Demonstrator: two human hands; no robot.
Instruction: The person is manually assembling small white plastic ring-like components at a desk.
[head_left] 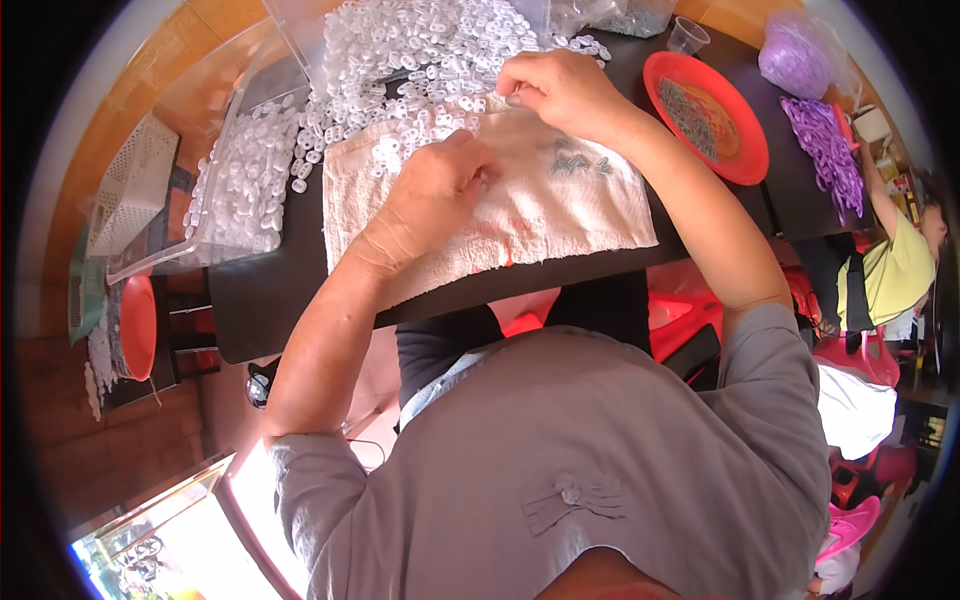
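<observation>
Holding left hand [432, 200] curled over the towel [600, 205] beside white pieces [410, 138], right hand [568, 92] bent at the towel's far edge; cannot tell if pinching anything.

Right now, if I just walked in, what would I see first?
Probably the big heap of small, white, oval plastic-looking pieces, spread across the far side of the dark table. Then the round red dish of thin grey pieces, right of the right hand, with a tangled purple bundle farther right. The left hand is over the cream cloth towel in the middle.
</observation>
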